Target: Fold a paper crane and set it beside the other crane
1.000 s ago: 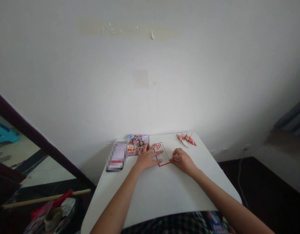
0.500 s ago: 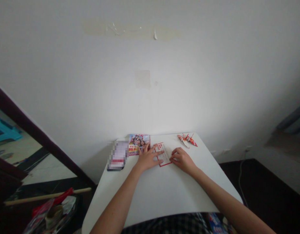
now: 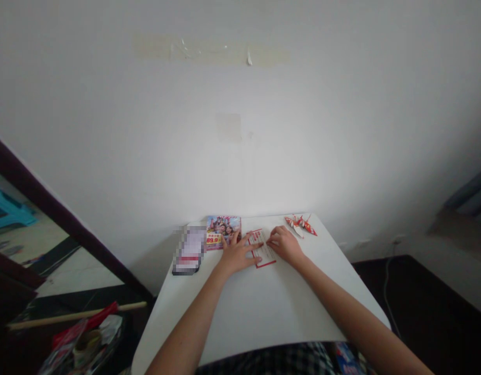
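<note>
A small sheet of paper [image 3: 268,255], white with red borders and print, lies flat on the white table. My left hand [image 3: 236,254] is spread open, its fingertips resting on the paper's left part and on the edge of a colourful printed leaflet [image 3: 215,225]. At the paper's right edge, my right hand [image 3: 284,244] is closed, thumb and fingers pinched together on that edge; the exact grip is partly hidden. Two folded red-and-white paper cranes [image 3: 302,225] sit beyond my right hand.
Left of the leaflet lies a phone [image 3: 189,251] with a blurred screen. The white table [image 3: 271,317] meets the wall at its far side. A wooden stick [image 3: 76,315] and a bag of items [image 3: 88,344] are at lower left.
My right hand has slid a little up and left along the paper's right edge, away from its lower right corner. My left hand stays in place.
</note>
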